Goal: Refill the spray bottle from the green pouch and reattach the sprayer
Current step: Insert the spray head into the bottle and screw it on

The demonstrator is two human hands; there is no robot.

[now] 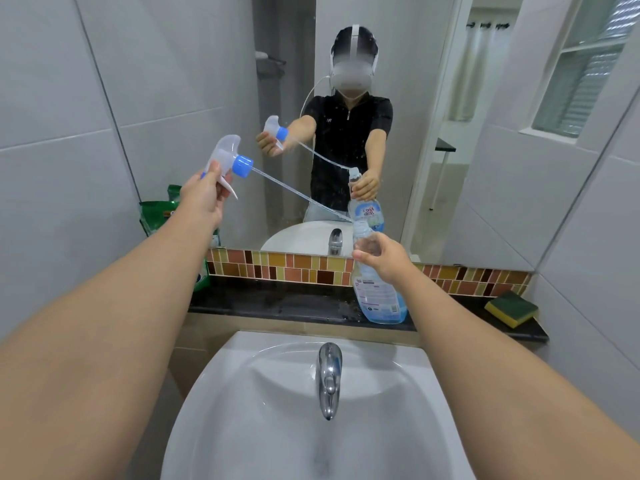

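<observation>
standing behind the left arm, the green pouch point(156, 216) leans on the wall at the bench's point(277, 306) left end. the left hand point(202, 195) grips the sprayer point(228, 161), lifted up, its tube point(301, 197) slanting to the bottle's top. the right hand point(384, 258) holds the spray bottle point(379, 299) by its neck on the bench. a sponge point(512, 309) lies far right.

Both forearms bare, no sleeves reaching the wrists. In the mirror point(381, 133): a black short-sleeved top point(349, 133) with a zip collar, white headset point(353, 69) strapped on, white cable point(311, 95) trailing down.
</observation>
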